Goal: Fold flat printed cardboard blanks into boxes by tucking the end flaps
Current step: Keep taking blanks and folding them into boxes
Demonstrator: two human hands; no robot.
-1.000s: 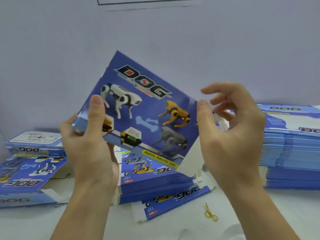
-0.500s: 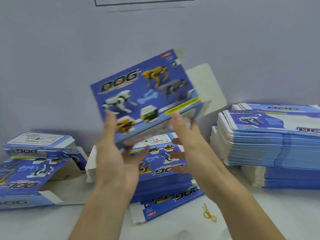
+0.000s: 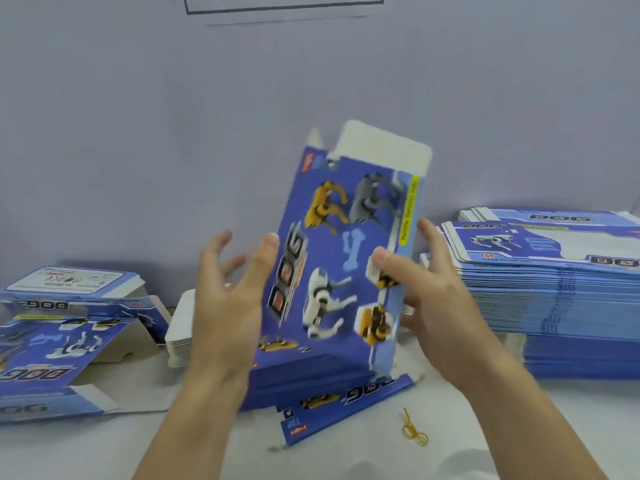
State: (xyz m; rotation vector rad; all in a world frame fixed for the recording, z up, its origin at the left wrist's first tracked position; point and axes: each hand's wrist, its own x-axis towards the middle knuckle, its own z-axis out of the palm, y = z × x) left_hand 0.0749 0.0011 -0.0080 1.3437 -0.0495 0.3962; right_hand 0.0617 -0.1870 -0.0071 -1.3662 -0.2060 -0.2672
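Note:
A blue printed box blank (image 3: 343,258) with robot dogs and the word DOG stands on end in the air between my hands, blurred by motion. Its white end flap (image 3: 384,148) sticks up open at the top. My right hand (image 3: 436,306) holds the box's right edge, thumb on the printed front and fingers behind. My left hand (image 3: 228,299) is beside the left edge with fingers spread; its thumb touches the front near the DOG lettering.
A tall stack of flat blanks (image 3: 554,292) lies at the right. A lower stack (image 3: 304,372) sits under the box. Opened boxes (image 3: 65,327) lie at the left. A yellow rubber band (image 3: 414,433) lies on the white table (image 3: 519,427).
The box has turned from lying sideways to standing on end, flap up. My right hand has shifted to its right edge and my left hand has opened beside it.

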